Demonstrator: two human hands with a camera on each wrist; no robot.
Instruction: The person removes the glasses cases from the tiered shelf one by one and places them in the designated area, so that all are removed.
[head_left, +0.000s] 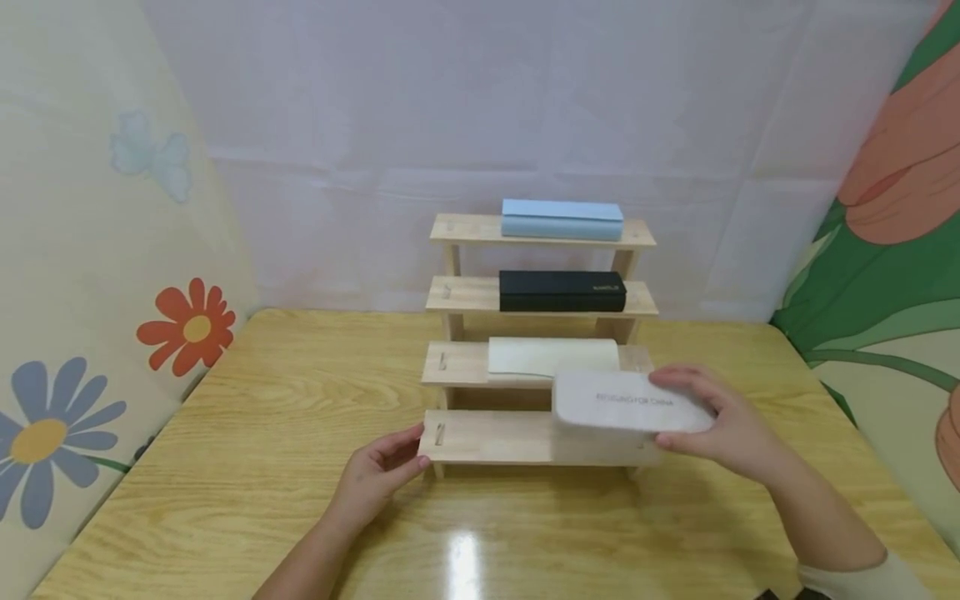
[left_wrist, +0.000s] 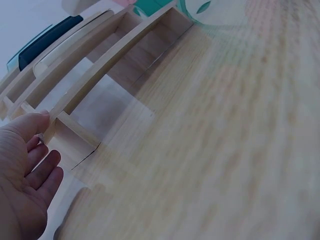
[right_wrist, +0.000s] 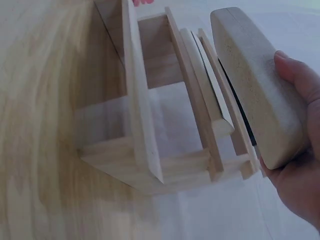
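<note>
A stepped wooden display rack [head_left: 487,437] with several shelves stands on the table. My right hand [head_left: 723,429] grips the right end of a white glasses case [head_left: 611,400] with small printing, above the right part of the lowest shelf. The right wrist view shows the thumb on one face of the case [right_wrist: 255,75]. With thumb and fingers, my left hand [head_left: 382,471] holds the left end of the lowest shelf. A cream case [head_left: 551,355], a black case [head_left: 562,292] and a light blue case [head_left: 562,220] lie on the shelves above, one on each.
The wood-grain table [head_left: 300,400] extends around the rack. Behind it hangs a white cloth backdrop [head_left: 487,100]. Flower-printed panels stand at the left [head_left: 90,250] and right [head_left: 885,292] sides.
</note>
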